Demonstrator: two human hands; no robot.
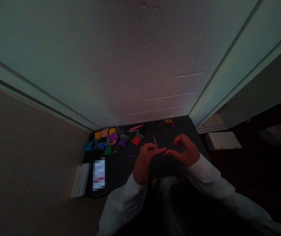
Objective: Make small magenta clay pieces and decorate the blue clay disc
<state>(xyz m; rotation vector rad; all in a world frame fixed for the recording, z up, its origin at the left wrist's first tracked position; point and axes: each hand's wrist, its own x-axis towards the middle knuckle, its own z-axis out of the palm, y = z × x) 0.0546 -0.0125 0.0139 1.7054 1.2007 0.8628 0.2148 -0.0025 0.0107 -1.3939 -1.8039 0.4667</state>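
My left hand (145,160) and my right hand (185,152) hang over a dark mat (160,170), their fingertips meeting on a small magenta paper strip (164,152). A thin pink strip (155,142) rises just beyond my left fingers, and I cannot tell whether it joins the magenta piece. The dim light and small size hide the exact grip. Beyond my left hand lies a red paper square (136,141), and a pink strip (136,127) lies further back.
Several small packets of coloured paper (104,141) lie at the mat's left. A small tray of yellow and red pieces (168,121) stands by a white door (106,59). A blurred phone (98,173), white case (80,181) and white box (223,140) lie around the mat.
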